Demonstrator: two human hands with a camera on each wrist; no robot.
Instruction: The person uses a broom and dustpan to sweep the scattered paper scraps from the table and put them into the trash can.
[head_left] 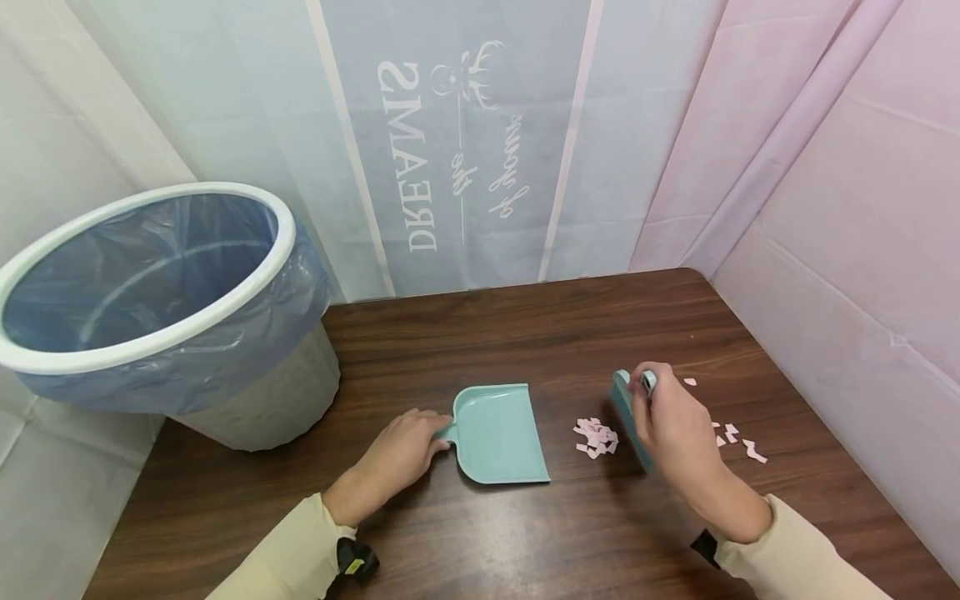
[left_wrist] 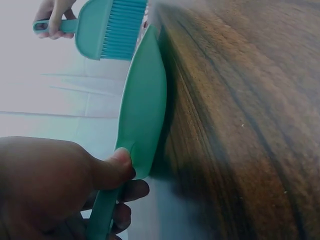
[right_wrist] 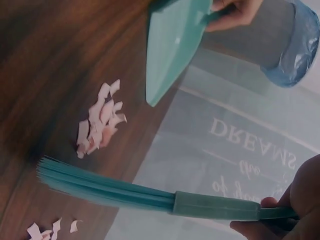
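Note:
A teal dustpan lies on the wooden table, its wide edge facing right. My left hand grips its short handle, thumb on top in the left wrist view. In my right hand is a matching hand brush, held by the handle with its bristles pointing down at the table. Between dustpan and brush sits a small heap of pale pink paper scraps, apart from both. More loose scraps lie on the brush's other side.
On the left stands a tall waste bin with a white rim and a blue plastic liner. A printed curtain hangs behind the wooden table, and a pale curtain borders its right side.

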